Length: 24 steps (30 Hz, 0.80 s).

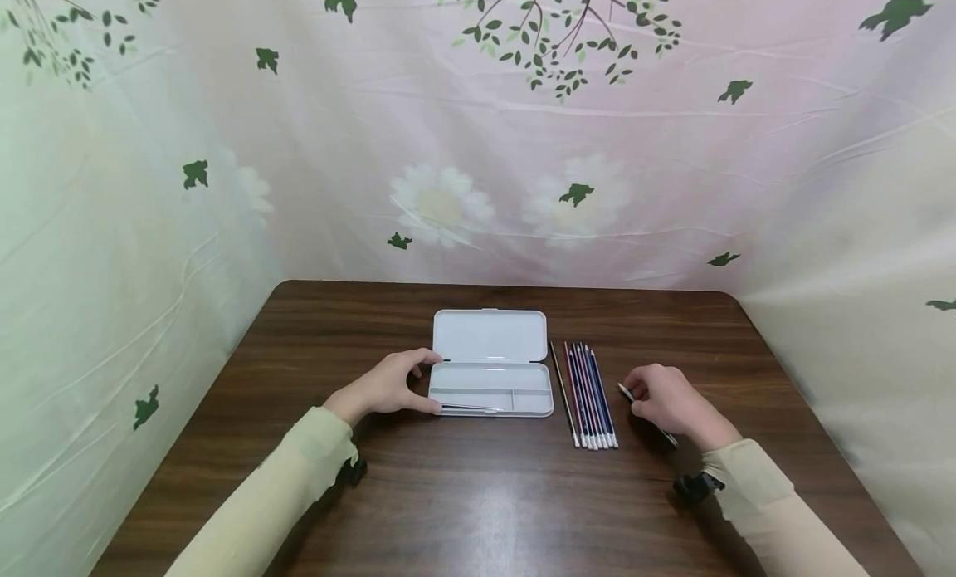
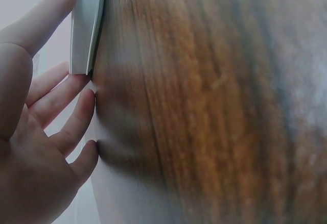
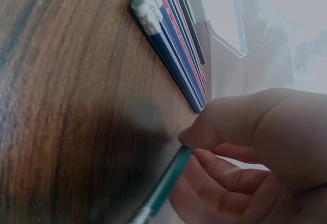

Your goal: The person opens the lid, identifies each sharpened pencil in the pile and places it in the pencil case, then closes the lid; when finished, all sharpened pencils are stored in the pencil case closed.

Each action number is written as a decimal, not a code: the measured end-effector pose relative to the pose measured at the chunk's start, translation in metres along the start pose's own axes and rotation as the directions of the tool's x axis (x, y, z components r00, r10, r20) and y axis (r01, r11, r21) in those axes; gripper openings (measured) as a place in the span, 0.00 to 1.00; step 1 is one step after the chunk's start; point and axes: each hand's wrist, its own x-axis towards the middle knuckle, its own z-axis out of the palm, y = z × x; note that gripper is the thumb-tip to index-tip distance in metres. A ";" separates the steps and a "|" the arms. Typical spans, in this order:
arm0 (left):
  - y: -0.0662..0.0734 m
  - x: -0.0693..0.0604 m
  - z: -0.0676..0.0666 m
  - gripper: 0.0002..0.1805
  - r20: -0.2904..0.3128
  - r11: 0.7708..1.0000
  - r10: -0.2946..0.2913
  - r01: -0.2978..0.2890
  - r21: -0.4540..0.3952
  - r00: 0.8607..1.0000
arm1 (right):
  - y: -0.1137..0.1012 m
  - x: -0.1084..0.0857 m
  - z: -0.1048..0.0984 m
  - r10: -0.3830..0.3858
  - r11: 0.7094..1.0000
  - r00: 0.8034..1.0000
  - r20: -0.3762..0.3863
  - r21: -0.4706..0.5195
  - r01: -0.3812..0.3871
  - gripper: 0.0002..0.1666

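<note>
While the left end of an open white pencil case (image 1: 489, 334) is held between the outstretched thumb and fingers of the left hand (image 1: 388, 383), a green pencil (image 3: 171, 178) is pinched between the thumb and fingers of the right hand (image 1: 665, 397). Between case and right hand, a row of eraser-tipped pencils (image 1: 586, 394) is laid out on the wood-grain table (image 1: 478, 510), erasers toward the near edge. One slim pencil (image 1: 470, 408) is contained in the case's front compartment.
</note>
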 end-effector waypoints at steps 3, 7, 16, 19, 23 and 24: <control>0.000 0.000 0.000 0.44 -0.001 1.000 0.008 -0.008 -0.001 1.000 | -0.001 0.001 -0.001 -0.011 1.000 1.000 -0.023 0.004 0.011 0.13; 0.000 -0.001 0.000 0.44 -0.007 1.000 0.011 -0.011 -0.002 1.000 | -0.002 0.003 -0.001 -0.049 0.999 0.997 -0.057 0.003 0.049 0.13; 0.000 0.000 0.000 0.44 -0.008 1.000 -0.005 0.005 -0.013 1.000 | -0.016 0.010 -0.002 -0.177 0.984 0.974 -0.140 0.008 0.180 0.14; 0.000 0.000 0.000 0.44 -0.008 1.000 -0.002 0.002 -0.012 1.000 | -0.023 0.013 0.001 -0.233 0.971 0.956 -0.178 0.003 0.238 0.14; -0.001 0.000 0.000 0.44 -0.009 1.000 -0.004 0.004 -0.013 1.000 | -0.032 0.018 0.005 -0.284 0.957 0.933 -0.221 0.002 0.292 0.13; 0.000 0.000 0.000 0.44 -0.008 1.000 -0.006 0.006 -0.012 1.000 | -0.035 0.020 0.006 -0.298 0.952 0.927 -0.229 0.000 0.306 0.13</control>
